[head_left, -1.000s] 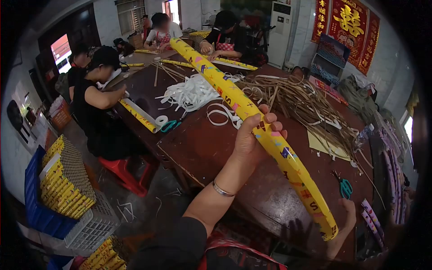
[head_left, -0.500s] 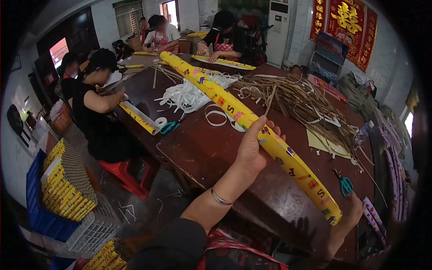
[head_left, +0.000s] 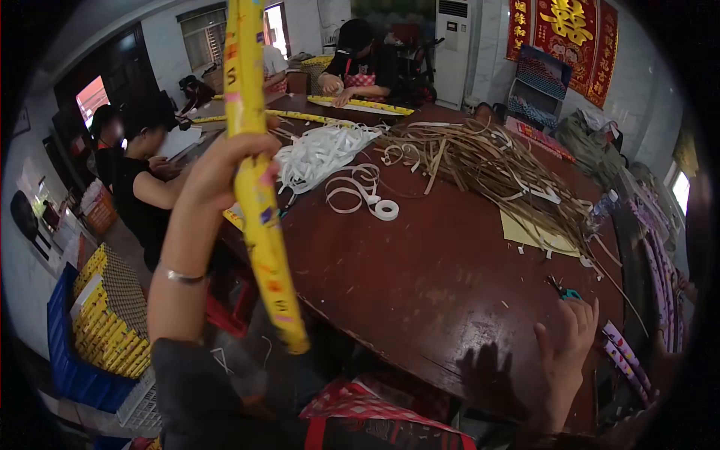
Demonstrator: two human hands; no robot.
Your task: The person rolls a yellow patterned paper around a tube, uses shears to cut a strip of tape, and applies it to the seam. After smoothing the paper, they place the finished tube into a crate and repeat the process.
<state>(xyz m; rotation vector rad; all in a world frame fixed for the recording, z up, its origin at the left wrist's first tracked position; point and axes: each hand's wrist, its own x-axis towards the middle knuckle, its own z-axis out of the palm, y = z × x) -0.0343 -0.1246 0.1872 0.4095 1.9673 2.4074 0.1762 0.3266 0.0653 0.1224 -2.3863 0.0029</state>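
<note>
My left hand (head_left: 225,169) grips a long yellow patterned roll (head_left: 259,202) near its middle and holds it almost upright at the left, off the table's edge. Its top runs out of the frame; its lower end hangs near my lap. My right hand (head_left: 566,349) is free, fingers spread, hovering over the near right edge of the dark brown table (head_left: 435,262), just below green-handled scissors (head_left: 568,292).
On the table lie a tape roll (head_left: 386,209), a heap of white strips (head_left: 322,150), brown strips (head_left: 487,165) and a yellow sheet (head_left: 536,236). Other people sit at the left and far side. Crates of yellow rolls (head_left: 105,315) stand on the floor at left.
My left hand swung the yellow roll from lying slantwise over the table to upright at the left. My right hand let go of its lower end and now hovers open.
</note>
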